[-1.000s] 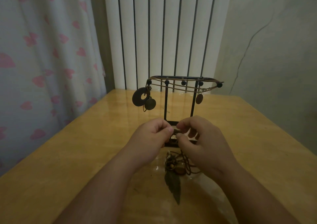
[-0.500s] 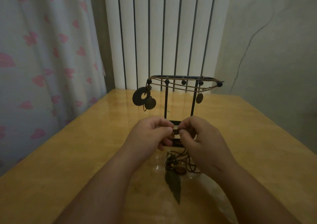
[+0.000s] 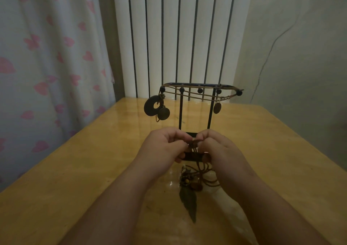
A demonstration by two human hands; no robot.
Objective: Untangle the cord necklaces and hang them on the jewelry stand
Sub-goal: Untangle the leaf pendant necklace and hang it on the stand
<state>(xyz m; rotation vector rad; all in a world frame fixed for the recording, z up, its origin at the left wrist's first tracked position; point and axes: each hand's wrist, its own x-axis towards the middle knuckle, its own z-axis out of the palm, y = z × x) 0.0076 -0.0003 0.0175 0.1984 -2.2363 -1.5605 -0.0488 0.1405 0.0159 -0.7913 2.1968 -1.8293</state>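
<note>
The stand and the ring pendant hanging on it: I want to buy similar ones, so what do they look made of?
The stand looks like thin black metal rod, matt, judging by its slim straight bars and ball-tipped pegs. The ring pendant looks like dark wood or stone, dull and without shine; the dim light leaves that open. It hangs from a brown cord, apparently waxed or leather.

Wood table (image 3: 93,169) w/ jewelry stand (image 3: 195,113) & tangled cord necklaces (image 3: 191,184) on it.
</note>
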